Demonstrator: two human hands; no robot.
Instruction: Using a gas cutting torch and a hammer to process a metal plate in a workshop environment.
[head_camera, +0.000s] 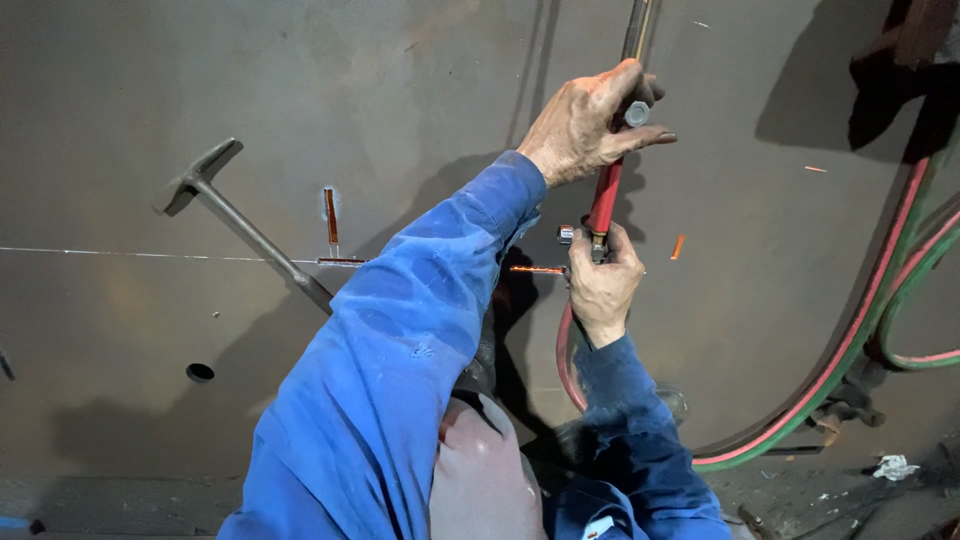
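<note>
red-handled torch (606, 195), stiff and likely heavy, is held at upper centre: left hand (588, 125) clasped on its valve end, right hand (603, 285) closed round the hose end, above steel plate (150, 80).

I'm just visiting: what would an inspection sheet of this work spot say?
Surface: dark steel plate with a chalk line, glowing cut slots and a round hole.
Job's things: red-handled cutting torch.
Clutter: hammer on the plate; crumpled scrap at lower right.
Hands: left hand grips the torch's upper end; right hand holds its lower end.
Cables: red and green hoses curve along the right.
Surroundings: nothing seen.
</note>
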